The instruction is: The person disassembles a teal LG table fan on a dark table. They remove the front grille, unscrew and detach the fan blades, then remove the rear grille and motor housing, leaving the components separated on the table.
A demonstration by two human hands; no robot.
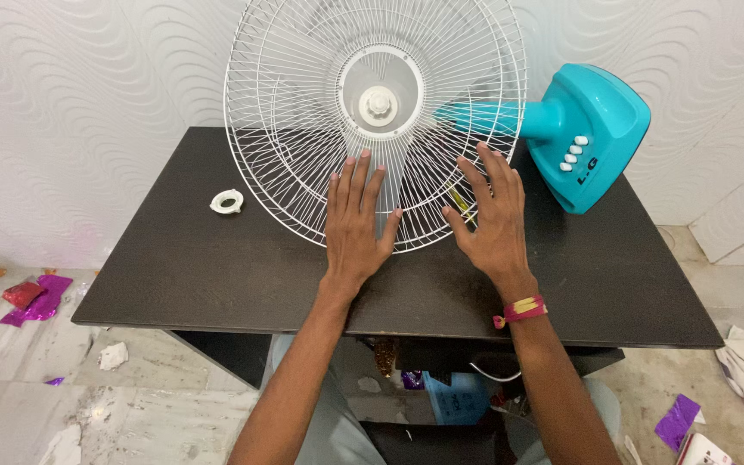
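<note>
Fingers (356,172) of both hands lie flat and spread on the white wire fan guard (303,112), gripping nothing.
The guard stands tilted on the dark table (174,267); left hand (355,226) and right hand (491,220) do best pressing evenly, steadying it against the teal fan base (592,133).

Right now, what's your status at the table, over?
Both hands open: left hand and right hand flat on the white fan guard. Fan lies on the dark table. Small white ring beside it.

Home rm: textured wallpaper (71,95), littered tile floor (62,405).
</note>
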